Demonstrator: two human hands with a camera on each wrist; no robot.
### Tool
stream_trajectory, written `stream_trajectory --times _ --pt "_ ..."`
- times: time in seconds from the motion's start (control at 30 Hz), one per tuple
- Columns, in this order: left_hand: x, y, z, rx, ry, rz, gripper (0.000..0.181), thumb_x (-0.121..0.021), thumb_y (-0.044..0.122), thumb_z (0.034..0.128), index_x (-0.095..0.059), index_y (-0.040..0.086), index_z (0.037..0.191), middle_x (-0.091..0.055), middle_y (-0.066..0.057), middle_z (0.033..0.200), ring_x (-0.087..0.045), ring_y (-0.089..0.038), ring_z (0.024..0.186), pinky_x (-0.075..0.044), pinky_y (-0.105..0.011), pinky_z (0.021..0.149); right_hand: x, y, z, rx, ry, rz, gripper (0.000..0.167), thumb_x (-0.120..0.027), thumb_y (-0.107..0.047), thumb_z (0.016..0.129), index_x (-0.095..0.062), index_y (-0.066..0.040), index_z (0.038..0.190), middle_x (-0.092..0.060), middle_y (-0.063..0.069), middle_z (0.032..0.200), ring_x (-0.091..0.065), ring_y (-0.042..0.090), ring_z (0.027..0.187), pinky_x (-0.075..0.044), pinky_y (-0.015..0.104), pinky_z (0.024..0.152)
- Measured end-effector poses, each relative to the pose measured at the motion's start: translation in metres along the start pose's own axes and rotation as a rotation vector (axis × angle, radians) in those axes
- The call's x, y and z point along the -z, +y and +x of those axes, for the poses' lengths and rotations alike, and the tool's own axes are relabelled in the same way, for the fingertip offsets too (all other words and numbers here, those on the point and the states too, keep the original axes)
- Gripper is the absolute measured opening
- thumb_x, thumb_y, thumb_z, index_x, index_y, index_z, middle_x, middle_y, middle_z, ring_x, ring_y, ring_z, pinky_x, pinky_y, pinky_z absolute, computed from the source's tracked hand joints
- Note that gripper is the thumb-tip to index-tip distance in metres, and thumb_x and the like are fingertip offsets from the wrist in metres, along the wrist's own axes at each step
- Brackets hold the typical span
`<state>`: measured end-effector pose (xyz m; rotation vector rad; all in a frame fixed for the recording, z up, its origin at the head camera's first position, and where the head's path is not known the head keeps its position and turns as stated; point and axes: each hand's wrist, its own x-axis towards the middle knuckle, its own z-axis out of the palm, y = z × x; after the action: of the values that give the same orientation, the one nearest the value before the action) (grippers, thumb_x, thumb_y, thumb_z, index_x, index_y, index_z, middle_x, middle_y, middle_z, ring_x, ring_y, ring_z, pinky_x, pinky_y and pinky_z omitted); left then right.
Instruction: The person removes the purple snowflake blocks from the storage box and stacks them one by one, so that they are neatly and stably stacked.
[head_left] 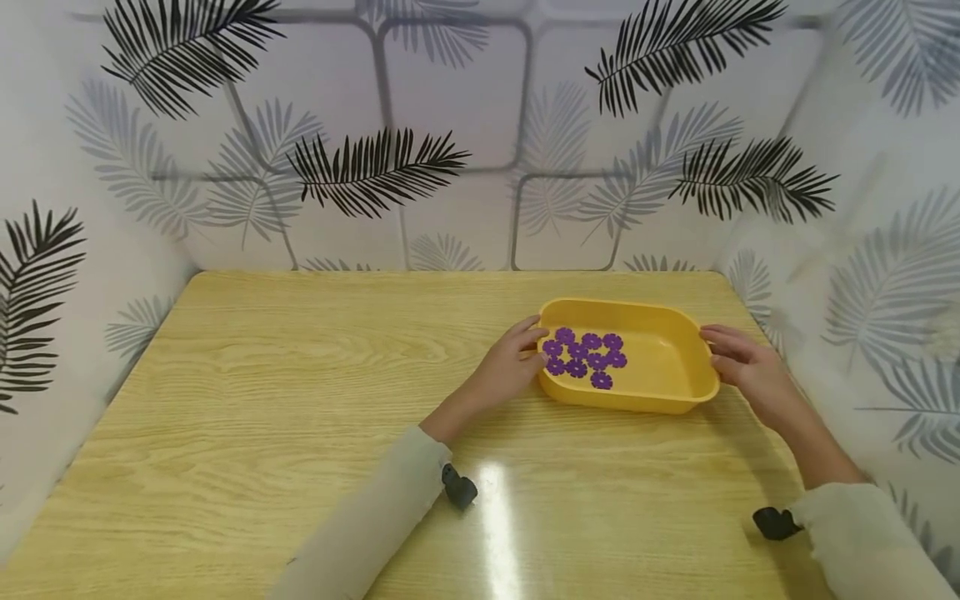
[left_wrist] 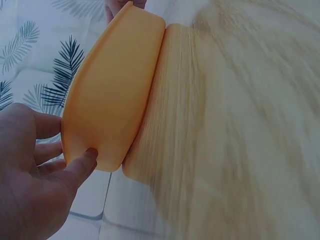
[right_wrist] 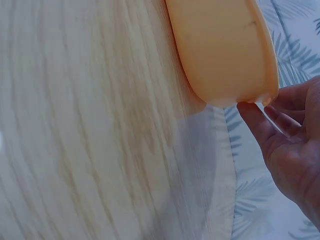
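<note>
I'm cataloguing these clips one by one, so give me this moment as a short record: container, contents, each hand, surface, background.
Container: yellow tray, upright on the table's right side
Contents: about ten purple flower-shaped pieces, grouped in the tray's left part; its right part is bare
Left hand: left hand holds the tray's left end, thumb against the outer wall
Right hand: right hand holds the tray's right end
Surface: wood-grain table
Background: leaf-patterned wall covering
</note>
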<state>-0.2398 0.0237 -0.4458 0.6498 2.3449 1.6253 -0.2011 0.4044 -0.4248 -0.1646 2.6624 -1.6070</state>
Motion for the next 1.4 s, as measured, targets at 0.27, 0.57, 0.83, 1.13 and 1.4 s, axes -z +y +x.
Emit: stream_trajectory --times 0.27,0.57,0.83,1.13,1.4 --pt "0.024 -0.006 -0.021 0.037 0.016 0.006 0.047 -0.052 0.015 0.1036 -0.047 0.003 0.149 -0.025 0.003 0.167 -0.047 -0.029 0.140 -0.051 -0.040 0.106 -0.024 -0.013 0.002 0.019 -0.042 -0.015 0.048 -0.049 -0.013 0.107 -0.040 0.007 0.150 -0.032 0.021 0.156 -0.046 -0.004 0.117 -0.053 0.010 0.084" --pt "0.049 -0.012 -0.045 0.051 0.042 0.006 0.045 -0.054 0.013 0.1033 -0.050 0.003 0.147 -0.026 0.002 0.166 -0.048 -0.032 0.140 -0.050 -0.043 0.107 -0.053 -0.031 0.004 0.029 -0.063 0.036 0.047 -0.050 -0.013 0.106 -0.042 0.007 0.148 -0.033 0.022 0.156 -0.047 0.009 0.123 -0.052 0.010 0.085" --pt "0.070 -0.015 -0.064 0.074 0.026 0.008 0.047 -0.055 0.014 0.1034 -0.048 0.003 0.149 -0.023 0.001 0.167 -0.045 -0.035 0.141 -0.049 -0.045 0.107 -0.073 -0.040 0.009 0.023 -0.096 0.039 0.047 -0.049 -0.012 0.107 -0.042 0.005 0.150 -0.031 0.021 0.159 -0.039 0.041 0.139 -0.050 0.009 0.086" --pt "0.094 -0.022 -0.085 0.108 0.050 0.017 0.048 -0.056 0.017 0.1029 -0.048 0.004 0.149 -0.023 0.002 0.167 -0.043 -0.036 0.143 -0.046 -0.048 0.110 -0.099 -0.050 0.018 0.046 -0.126 0.072 0.046 -0.051 -0.007 0.105 -0.044 0.005 0.148 -0.033 0.019 0.158 -0.038 0.043 0.142 -0.051 0.011 0.087" --pt "0.113 -0.029 -0.100 0.115 0.069 0.048 0.048 -0.056 0.018 0.1028 -0.049 0.006 0.148 -0.024 0.001 0.167 -0.042 -0.037 0.143 -0.046 -0.049 0.110 -0.120 -0.055 0.026 0.064 -0.134 0.089 0.044 -0.053 -0.007 0.104 -0.046 0.005 0.147 -0.036 0.017 0.157 -0.040 0.041 0.142 -0.053 0.014 0.087"
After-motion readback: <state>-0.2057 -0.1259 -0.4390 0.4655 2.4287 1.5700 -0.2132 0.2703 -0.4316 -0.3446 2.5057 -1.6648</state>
